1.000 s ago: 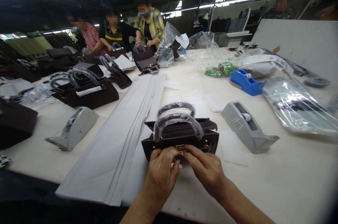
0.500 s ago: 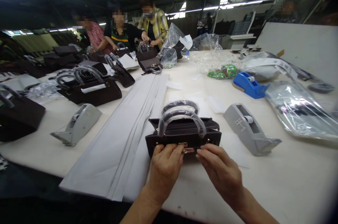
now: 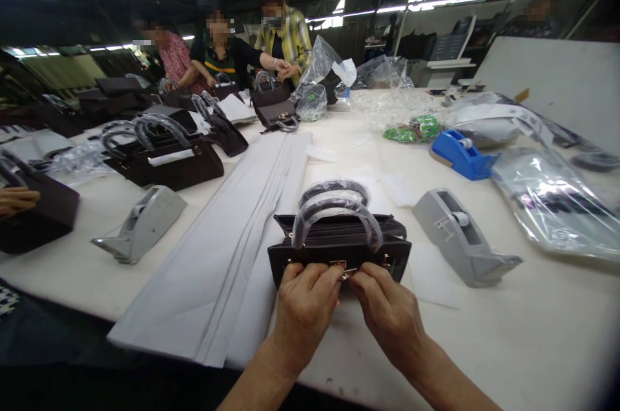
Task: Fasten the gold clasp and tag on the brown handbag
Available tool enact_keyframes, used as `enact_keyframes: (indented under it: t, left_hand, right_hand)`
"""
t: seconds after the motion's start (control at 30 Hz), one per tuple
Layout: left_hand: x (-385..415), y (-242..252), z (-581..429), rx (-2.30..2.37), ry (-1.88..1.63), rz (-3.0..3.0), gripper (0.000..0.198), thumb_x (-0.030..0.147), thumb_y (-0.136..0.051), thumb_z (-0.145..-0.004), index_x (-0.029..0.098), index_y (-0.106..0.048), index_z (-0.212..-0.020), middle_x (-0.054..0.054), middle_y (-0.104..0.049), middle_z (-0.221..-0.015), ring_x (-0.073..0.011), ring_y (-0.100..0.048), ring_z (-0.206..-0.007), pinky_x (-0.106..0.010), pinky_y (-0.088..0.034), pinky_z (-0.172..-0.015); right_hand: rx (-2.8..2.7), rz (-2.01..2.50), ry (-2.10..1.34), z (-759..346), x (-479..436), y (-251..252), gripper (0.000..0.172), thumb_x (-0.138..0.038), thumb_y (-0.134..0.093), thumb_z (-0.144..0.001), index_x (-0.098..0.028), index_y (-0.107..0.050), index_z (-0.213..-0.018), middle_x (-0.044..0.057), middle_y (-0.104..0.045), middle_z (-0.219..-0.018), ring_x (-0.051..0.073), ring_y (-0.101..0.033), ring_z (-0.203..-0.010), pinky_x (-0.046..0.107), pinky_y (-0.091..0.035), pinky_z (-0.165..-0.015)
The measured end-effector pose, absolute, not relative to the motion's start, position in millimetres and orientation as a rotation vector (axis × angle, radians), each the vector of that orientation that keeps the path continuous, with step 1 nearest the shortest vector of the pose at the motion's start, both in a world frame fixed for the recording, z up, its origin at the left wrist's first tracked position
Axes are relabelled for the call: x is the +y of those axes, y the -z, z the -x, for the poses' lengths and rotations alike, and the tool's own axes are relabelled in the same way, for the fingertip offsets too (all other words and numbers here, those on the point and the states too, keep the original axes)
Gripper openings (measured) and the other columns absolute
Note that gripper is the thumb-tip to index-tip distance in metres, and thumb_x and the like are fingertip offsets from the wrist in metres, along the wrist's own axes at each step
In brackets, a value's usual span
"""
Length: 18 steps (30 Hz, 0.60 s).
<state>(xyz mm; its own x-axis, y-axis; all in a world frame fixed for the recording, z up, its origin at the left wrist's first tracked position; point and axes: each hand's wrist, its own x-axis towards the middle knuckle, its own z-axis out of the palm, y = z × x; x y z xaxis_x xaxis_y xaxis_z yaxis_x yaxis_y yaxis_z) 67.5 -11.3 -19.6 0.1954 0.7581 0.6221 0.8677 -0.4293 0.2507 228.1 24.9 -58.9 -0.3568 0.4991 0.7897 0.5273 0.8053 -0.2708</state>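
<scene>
A small dark brown handbag (image 3: pixel 339 254) stands upright in front of me, its two arched handles (image 3: pixel 306 220) wrapped in clear film. Low on its front is a gold metal clasp (image 3: pixel 349 273), partly covered by my fingers. My left hand (image 3: pixel 309 307) is closed, pinching the clasp from the left. From the other side my right hand (image 3: pixel 390 311) is closed too, its thumb and fingertips at the clasp's right end. The two sets of fingertips nearly meet. Behind my fingers, the lower front of the bag is hidden.
Long white paper sheets (image 3: pixel 208 262) lie left of the bag. Grey tape dispensers (image 3: pixel 150 223) flank it, with a blue tape dispenser (image 3: pixel 462 154) farther right. Plastic-wrapped goods (image 3: pixel 557 204) lie at right. More handbags (image 3: pixel 169 165) stand at left; a co-worker's hand (image 3: pixel 18 201) touches one.
My right hand has moved left, bringing its fingertips to the clasp beside my left hand's. A co-worker's hand has appeared at the left edge. Across the table, a co-worker's arm now reaches out right.
</scene>
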Motion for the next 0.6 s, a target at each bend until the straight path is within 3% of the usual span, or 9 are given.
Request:
enact_keyframes:
  t: [0.2,0.47,0.6]
  left_hand:
    - [-10,22,-69,-1.527,1.088,2.273,0.023,0.010,-0.055,-0.077,0.020,-0.057,-0.098,-0.001,-0.067,-0.084,-0.0126,-0.060,-0.075,-0.030,-0.036,-0.067]
    - [-9,26,-68,-1.486,1.146,2.248,0.025,0.007,-0.056,-0.076,0.018,-0.057,-0.099,-0.001,-0.068,-0.086,-0.0117,-0.061,-0.077,-0.030,-0.036,-0.070]
    - [-9,28,-68,-1.464,1.125,2.237,0.027,0.008,-0.056,-0.076,0.017,-0.056,-0.101,-0.002,-0.068,-0.089,-0.0121,-0.061,-0.080,-0.031,-0.037,-0.072]
  right_hand:
    - [-2.030,0.685,-0.026,-233,25,60,0.031,-0.007,-0.049,-0.086,-0.015,-0.053,-0.115,0.011,-0.057,-0.101,0.017,-0.057,-0.091,0.025,-0.050,-0.075]
    - [-2.132,0.716,0.168,-228,25,50,0.019,-0.009,-0.044,-0.088,-0.011,-0.055,-0.104,0.013,-0.059,-0.099,0.018,-0.059,-0.079,0.027,-0.047,-0.064]
    - [-2.194,0.871,0.062,-224,23,37,0.017,-0.011,-0.036,-0.090,-0.013,-0.053,-0.092,0.010,-0.058,-0.090,0.016,-0.056,-0.065,0.026,-0.043,-0.052]
